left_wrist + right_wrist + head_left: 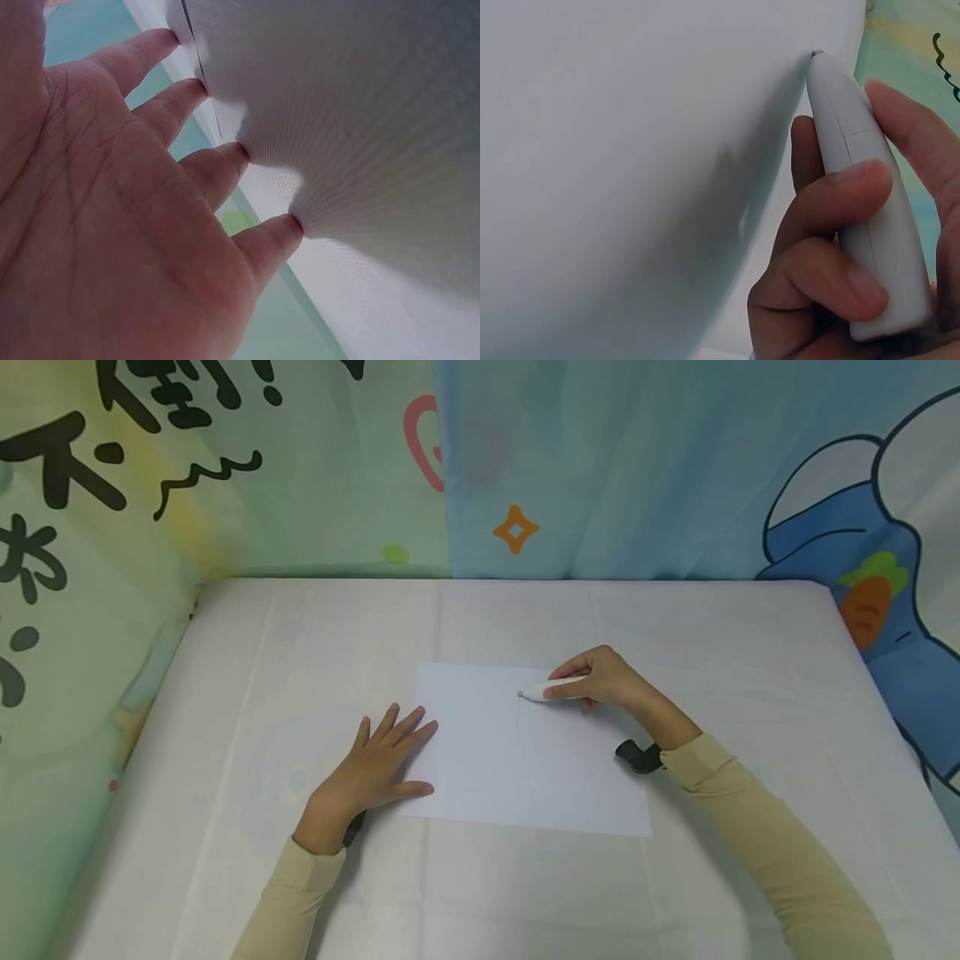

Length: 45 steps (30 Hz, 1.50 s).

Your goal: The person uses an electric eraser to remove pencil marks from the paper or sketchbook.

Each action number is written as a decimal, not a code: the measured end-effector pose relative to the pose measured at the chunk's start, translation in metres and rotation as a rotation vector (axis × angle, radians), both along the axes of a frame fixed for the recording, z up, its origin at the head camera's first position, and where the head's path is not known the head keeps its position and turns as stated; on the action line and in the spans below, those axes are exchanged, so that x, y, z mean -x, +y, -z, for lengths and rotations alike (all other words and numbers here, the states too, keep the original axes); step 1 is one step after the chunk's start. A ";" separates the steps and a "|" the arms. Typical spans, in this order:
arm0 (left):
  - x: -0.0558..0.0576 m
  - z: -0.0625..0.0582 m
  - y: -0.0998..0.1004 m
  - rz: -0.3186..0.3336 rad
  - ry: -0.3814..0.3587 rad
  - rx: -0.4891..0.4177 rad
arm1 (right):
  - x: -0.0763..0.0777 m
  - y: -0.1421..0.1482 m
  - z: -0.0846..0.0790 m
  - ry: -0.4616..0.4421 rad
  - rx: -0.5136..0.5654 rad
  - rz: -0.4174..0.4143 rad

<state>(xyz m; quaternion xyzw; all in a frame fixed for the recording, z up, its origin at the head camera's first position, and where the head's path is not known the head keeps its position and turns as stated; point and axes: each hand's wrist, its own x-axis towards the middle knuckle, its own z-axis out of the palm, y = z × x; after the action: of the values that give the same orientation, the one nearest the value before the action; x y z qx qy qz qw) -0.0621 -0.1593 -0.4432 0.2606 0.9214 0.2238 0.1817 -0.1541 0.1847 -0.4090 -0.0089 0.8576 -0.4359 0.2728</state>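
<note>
A white sheet of paper (480,760) lies flat on the table. My left hand (371,772) is spread over its left edge, with straight fingers; in the left wrist view the fingertips (234,154) touch the surface. Between thumb and fingers my right hand (600,681) grips a thick white pen-shaped tool (558,690); its exact kind cannot be told. In the right wrist view the tool (866,172) tapers to a small metal tip, at the paper's surface in the upper part of the sheet. A faint thin line runs down the paper below the tip.
A white cloth (315,635) with fold creases covers the table. Printed curtains (600,460) hang behind and to the left, close to the table's edges. A black wrist mount (639,757) juts out from the right sleeve, above the paper's right edge.
</note>
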 end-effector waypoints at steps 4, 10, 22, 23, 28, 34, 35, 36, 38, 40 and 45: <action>0.000 -0.001 0.000 0.002 0.006 0.004 | 0.002 -0.001 -0.002 0.017 -0.026 -0.013; 0.001 -0.001 0.000 0.003 0.006 0.007 | 0.003 -0.001 -0.003 0.026 -0.040 -0.032; 0.000 -0.001 0.000 0.002 0.001 0.000 | 0.005 -0.002 -0.005 0.022 -0.088 -0.038; 0.000 -0.001 0.001 0.003 0.002 0.000 | 0.005 -0.002 -0.006 0.020 -0.092 -0.039; 0.000 -0.001 0.001 0.000 0.001 0.001 | 0.006 -0.003 -0.005 0.022 -0.109 -0.043; 0.000 -0.001 0.000 -0.004 -0.004 0.003 | 0.007 -0.004 -0.004 0.046 -0.106 -0.042; 0.000 -0.001 0.000 -0.004 -0.003 0.005 | 0.007 -0.004 -0.004 0.051 -0.106 -0.044; 0.000 -0.001 0.000 -0.005 -0.005 0.005 | 0.007 -0.004 -0.004 0.055 -0.109 -0.048; 0.000 -0.001 0.001 -0.005 -0.007 0.006 | 0.006 -0.005 -0.005 0.060 -0.113 -0.051; 0.000 -0.001 0.001 -0.005 -0.012 0.004 | 0.006 -0.005 -0.005 0.058 -0.116 -0.051; -0.001 -0.001 0.001 -0.006 -0.018 0.000 | 0.006 -0.006 -0.006 0.056 -0.121 -0.047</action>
<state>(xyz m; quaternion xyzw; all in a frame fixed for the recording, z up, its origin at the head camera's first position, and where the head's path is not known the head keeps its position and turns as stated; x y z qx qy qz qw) -0.0613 -0.1580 -0.4422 0.2558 0.9205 0.2264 0.1894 -0.1600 0.1788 -0.4027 -0.0247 0.8892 -0.3765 0.2589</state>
